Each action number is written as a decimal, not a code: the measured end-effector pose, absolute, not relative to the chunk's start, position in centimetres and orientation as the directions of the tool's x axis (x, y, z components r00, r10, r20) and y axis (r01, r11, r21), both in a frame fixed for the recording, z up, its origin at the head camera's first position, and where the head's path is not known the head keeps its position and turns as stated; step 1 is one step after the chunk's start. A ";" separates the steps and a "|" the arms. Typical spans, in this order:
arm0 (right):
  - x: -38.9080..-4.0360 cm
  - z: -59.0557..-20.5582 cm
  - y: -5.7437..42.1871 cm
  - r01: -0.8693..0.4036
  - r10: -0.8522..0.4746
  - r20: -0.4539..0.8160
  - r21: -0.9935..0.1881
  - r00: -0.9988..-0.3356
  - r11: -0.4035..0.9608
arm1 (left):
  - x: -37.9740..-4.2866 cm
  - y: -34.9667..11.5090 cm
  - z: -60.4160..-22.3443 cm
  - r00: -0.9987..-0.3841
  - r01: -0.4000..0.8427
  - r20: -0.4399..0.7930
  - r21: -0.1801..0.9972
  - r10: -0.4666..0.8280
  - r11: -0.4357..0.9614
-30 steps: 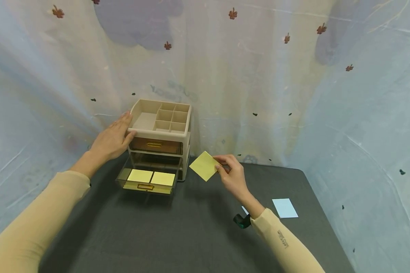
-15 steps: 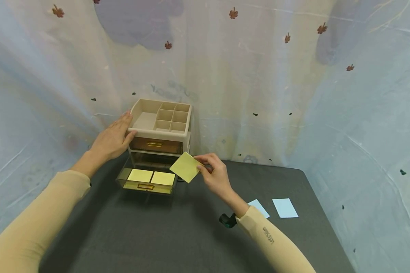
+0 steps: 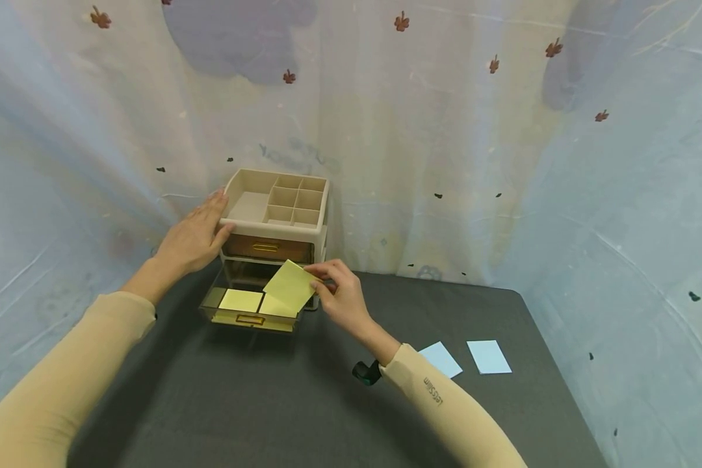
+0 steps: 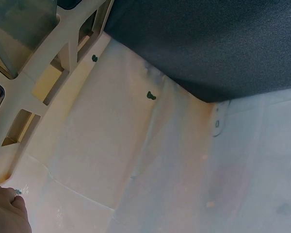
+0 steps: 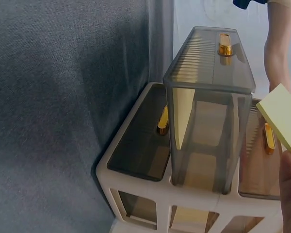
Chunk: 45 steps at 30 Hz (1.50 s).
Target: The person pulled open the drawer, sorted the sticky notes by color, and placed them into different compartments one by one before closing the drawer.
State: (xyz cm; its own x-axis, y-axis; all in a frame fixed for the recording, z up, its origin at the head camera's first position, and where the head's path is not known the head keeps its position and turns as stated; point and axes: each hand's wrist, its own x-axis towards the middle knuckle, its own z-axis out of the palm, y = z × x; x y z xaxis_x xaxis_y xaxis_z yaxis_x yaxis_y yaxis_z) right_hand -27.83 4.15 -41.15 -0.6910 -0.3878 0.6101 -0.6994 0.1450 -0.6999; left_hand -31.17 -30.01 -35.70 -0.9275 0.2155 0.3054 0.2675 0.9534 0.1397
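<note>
In the head view, my right hand (image 3: 342, 299) pinches a yellow sticky-note pad (image 3: 289, 285) by its right corner, left of centre; it looks square, with no long axis, and slants across the right-hand yellow pad (image 3: 273, 305) in the pulled-out drawer (image 3: 212, 299). My left hand (image 3: 190, 240), farther off, rests flat-fingered on the organizer's (image 3: 269, 229) left edge. The left wrist view catches only part of that hand, lower left. In the right wrist view, the pinched pad sits at the right edge, just beside the drawer's upper right corner.
</note>
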 end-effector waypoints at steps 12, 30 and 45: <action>-28.4 -41.6 1.1 -0.777 -0.505 0.613 -0.589 -0.608 0.222 | -31.3 -30.2 -36.1 -0.930 0.260 0.303 0.145 0.207 0.955; -28.1 -42.2 -1.2 -0.797 -0.670 0.467 -0.502 -0.576 0.335 | -31.4 -29.9 -36.0 -0.931 0.256 0.305 0.149 0.202 0.955; -28.7 -41.9 -2.0 -0.833 -0.759 0.377 -0.399 -0.531 0.384 | -31.4 -30.2 -36.0 -0.926 0.263 0.315 0.149 0.207 0.953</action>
